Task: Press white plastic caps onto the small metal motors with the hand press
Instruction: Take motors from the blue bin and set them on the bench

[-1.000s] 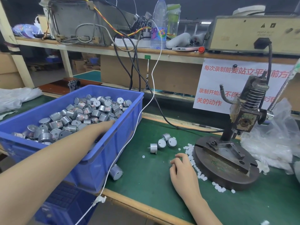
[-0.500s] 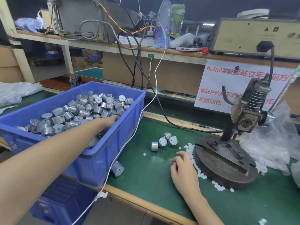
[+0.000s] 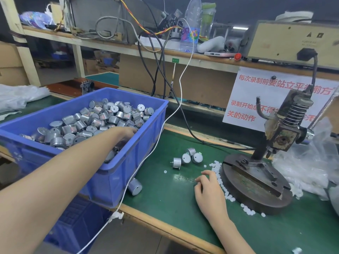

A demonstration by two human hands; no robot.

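From the motors (image 3: 102, 121) heaped in the blue bin (image 3: 146, 136), draw out just one by its round body, clear of the thin shaft, and pinch a single white cap (image 3: 216, 166) from the scatter against the hand press (image 3: 256, 182) base on the desk (image 3: 165, 198) (the loose motors (image 3: 189, 157) between bin and press would likely save the reach). Cannot tell what the left hand (image 3: 126, 132) fingers grip, buried in the heap; right hand (image 3: 209, 187) fingers curled, tips down beside the caps, pinch unclear. Against half a second ago, hardly any change: both hands in much the same places, nothing lifted yet.
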